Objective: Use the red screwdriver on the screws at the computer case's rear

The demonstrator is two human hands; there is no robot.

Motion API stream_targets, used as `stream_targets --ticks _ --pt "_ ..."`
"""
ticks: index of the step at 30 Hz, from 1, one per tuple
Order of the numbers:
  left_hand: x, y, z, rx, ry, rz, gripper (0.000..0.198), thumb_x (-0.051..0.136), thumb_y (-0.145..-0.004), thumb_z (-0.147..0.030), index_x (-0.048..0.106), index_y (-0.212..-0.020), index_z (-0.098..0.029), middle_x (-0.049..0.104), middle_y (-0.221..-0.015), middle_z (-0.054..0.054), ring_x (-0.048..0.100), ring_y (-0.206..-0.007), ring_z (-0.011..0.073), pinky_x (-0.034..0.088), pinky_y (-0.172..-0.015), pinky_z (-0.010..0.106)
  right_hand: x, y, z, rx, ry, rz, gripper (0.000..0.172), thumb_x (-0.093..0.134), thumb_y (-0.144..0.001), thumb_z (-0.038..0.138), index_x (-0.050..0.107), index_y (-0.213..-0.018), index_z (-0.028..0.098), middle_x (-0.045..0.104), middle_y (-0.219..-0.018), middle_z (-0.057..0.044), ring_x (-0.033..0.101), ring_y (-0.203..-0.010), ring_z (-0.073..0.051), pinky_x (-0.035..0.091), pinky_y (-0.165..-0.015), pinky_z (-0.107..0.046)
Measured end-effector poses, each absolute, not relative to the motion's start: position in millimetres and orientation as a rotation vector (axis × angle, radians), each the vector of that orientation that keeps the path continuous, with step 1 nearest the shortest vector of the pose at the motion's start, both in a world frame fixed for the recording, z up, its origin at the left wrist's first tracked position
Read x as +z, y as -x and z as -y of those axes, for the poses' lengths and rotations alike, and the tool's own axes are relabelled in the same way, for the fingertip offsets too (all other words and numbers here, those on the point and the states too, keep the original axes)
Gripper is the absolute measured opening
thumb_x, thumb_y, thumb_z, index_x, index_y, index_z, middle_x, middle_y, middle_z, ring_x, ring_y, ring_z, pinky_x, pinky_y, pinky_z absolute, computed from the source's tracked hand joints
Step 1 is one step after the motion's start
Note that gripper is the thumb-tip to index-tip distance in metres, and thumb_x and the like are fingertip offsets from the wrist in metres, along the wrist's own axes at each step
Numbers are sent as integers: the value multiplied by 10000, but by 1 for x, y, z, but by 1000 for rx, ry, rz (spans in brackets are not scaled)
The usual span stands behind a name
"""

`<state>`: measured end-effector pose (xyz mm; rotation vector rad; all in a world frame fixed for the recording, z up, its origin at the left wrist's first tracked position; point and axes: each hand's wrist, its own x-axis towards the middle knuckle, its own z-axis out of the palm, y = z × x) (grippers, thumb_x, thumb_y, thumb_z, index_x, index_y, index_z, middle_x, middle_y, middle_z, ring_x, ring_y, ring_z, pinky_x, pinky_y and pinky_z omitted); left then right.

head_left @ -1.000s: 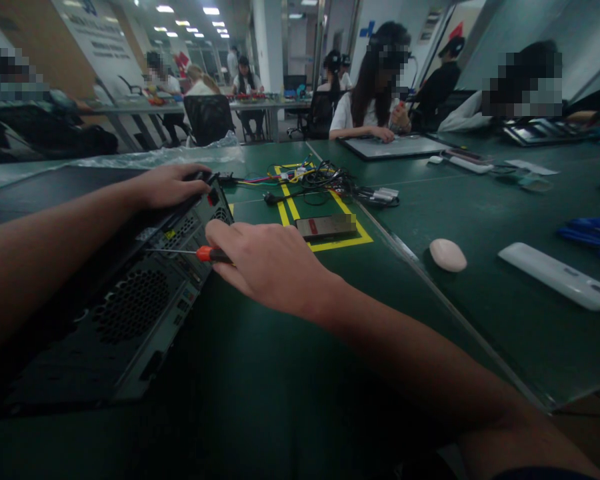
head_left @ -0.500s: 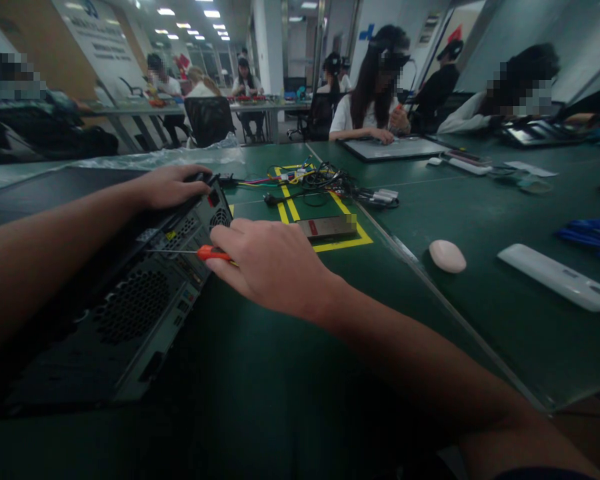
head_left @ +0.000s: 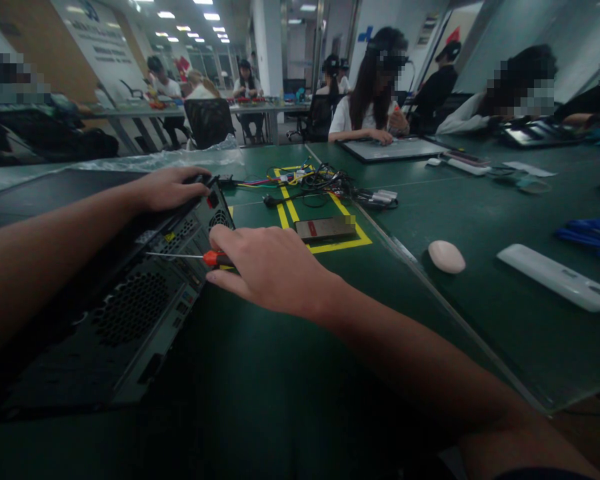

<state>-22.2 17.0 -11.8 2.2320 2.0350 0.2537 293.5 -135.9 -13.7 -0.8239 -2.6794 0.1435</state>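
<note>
A black computer case (head_left: 55,190) stands on the left, its rear panel (head_left: 180,267) with vents and ports turned toward the right. My left hand (head_left: 173,188) lies over its top, with the fingertips closed round the rear upper edge. In my right hand (head_left: 275,267) is a screwdriver (head_left: 215,259) with an orange and black handle. Its thin shaft points left, and the tip is at the rear panel near the upper edge. Whether the tip sits in a screw I cannot tell.
Behind my right hand lie a flat grey-brown box (head_left: 325,229) inside yellow tape and a tangle of black cables (head_left: 330,180). A pale oval mouse (head_left: 447,257), a white power strip-like bar (head_left: 555,277) and blue cloth (head_left: 590,237) lie on the right. Several people sit beyond.
My right thumb and forefinger have moved slightly apart, and the screwdriver handle has turned and shifted slightly right and down. The left hand and computer case stay put.
</note>
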Motion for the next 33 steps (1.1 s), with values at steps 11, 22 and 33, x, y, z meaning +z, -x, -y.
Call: stream_targets --ticks 11,22,33 --pt "-10 19 -15 223 -2227 -2049 990 507 -949 -712 615 -1777 -181 697 -1731 165 659 -1545 472 467 -1353 615 -10 -296 135 50 880 2685 294 540 -1241 251 701 -1482 202 886 -1296 -94 808 -1089 -254 469 -784 -338" --pt "-12 25 -19 242 -2246 -2027 973 524 -949 -735 632 -1766 -217 723 -1700 146 664 -1556 455 471 -1360 582 -10 -295 138 23 889 2680 303 522 -1243 257 708 -1474 199 890 -1278 -102 822 -1110 -275 525 -823 -357" --pt "-11 21 -16 235 -2235 -2061 1027 488 -935 -767 624 -1780 -198 709 -1708 164 662 -1559 454 467 -1359 574 -6 -296 140 93 903 2690 258 580 -1239 308 759 -1353 161 887 -1275 -128 817 -1148 -294 508 -833 -373"
